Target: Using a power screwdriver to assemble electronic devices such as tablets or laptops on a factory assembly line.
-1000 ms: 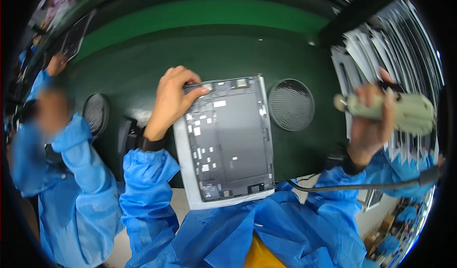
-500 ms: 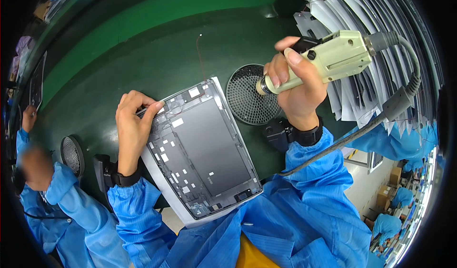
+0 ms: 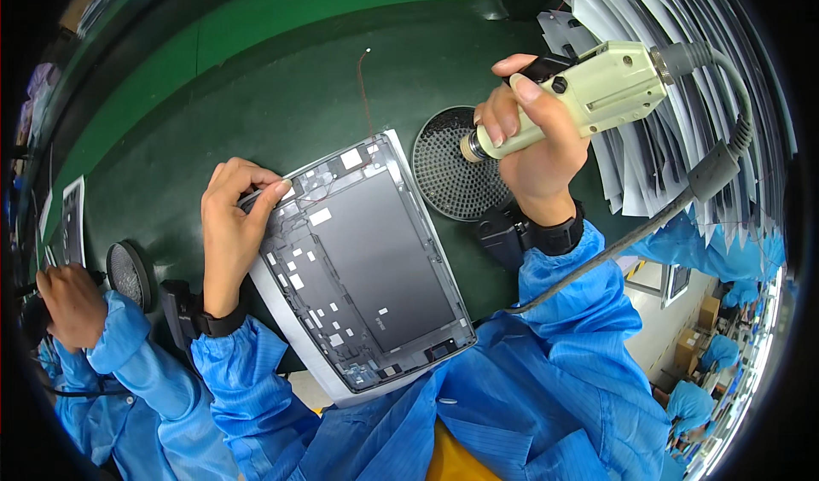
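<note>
My left hand (image 3: 232,225) pinches the upper left corner of a grey tablet-like housing (image 3: 384,263), thumb on top. This flat housing is dotted with small white pads and lies tilted on a white sheet-like layer (image 3: 286,327), its near end against my smock. A thin red wire (image 3: 362,88) runs from its far edge onto the table. My right hand (image 3: 542,148) grips a cream electric screwdriver (image 3: 610,88), thumb along its body. The screwdriver's nose is over a round, dark dish (image 3: 452,186) with a perforated face; its tip is hard to make out there.
A thick grey cable (image 3: 636,233) runs from the screwdriver down past my right sleeve. Upright white sheets and panels (image 3: 631,97) crowd the right side. At left, a co-worker's hand (image 3: 72,306) is near another round dish (image 3: 128,276) and a white-edged panel (image 3: 75,221).
My hands keep their grips; the housing and screwdriver look nearly unmoved. The view has shifted slightly. At left, the co-worker's arm has moved and a white-edged panel shows more fully.
</note>
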`<action>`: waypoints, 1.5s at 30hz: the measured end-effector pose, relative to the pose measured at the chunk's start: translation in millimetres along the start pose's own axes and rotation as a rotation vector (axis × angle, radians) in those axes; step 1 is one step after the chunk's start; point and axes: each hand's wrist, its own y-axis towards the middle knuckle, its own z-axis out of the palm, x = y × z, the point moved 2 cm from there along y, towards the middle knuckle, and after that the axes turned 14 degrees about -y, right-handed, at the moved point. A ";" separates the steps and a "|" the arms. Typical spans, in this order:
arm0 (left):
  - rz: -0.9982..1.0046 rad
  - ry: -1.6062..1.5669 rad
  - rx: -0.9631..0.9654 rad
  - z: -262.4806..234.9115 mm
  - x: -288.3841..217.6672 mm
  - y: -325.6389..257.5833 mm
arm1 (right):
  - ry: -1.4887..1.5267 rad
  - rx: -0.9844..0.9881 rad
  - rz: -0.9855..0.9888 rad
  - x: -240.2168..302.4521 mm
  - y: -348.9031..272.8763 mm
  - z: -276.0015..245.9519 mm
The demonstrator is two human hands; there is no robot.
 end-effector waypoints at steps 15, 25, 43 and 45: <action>0.092 -0.051 0.014 -8.7 11.6 -6.2 | 0.085 0.265 -0.147 43.0 -2.0 9.0; 0.104 -0.062 -0.029 -9.5 18.7 -18.8 | 0.149 0.440 -0.020 1.2 -9.2 137.9; 0.090 -0.044 -0.051 -8.4 20.5 -18.1 | 0.093 0.495 0.042 -21.8 -14.2 154.5; 0.106 -0.028 -0.063 -9.5 19.9 -18.4 | 0.106 0.475 0.042 -22.0 -18.5 158.8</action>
